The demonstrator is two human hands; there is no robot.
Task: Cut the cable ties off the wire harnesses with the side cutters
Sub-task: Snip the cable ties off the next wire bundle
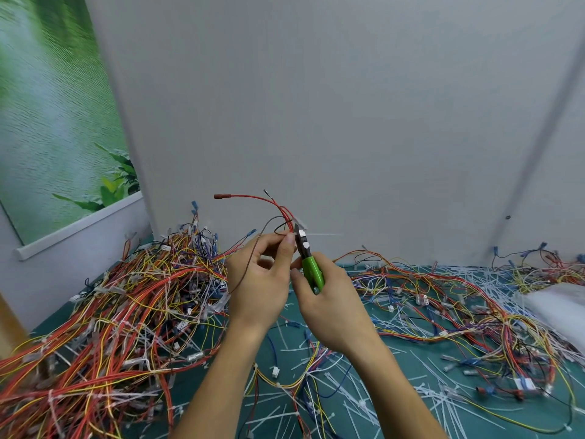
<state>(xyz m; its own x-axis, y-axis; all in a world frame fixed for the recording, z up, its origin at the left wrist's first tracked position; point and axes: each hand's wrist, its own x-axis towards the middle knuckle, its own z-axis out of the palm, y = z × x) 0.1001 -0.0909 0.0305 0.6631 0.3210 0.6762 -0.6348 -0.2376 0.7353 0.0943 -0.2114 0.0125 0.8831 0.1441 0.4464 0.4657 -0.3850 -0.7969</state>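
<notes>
At frame centre, the left hand [259,280] pinched a red wire harness [278,207] upright while the right hand [329,299] gripped the green-handled side cutters [311,270], their tips at a white cable tie [319,235]. Cutting seemed in hand; next called for a squeeze sparing the harness.

Green side cutters [308,264] at a cable tie [316,234]
Upright, tips toward 12 o'clock beside the white tie on a red wire harness [278,205]; tie tail pointing to 3 o'clock; more harnesses [126,312] heaped at 8 o'clock.
</notes>
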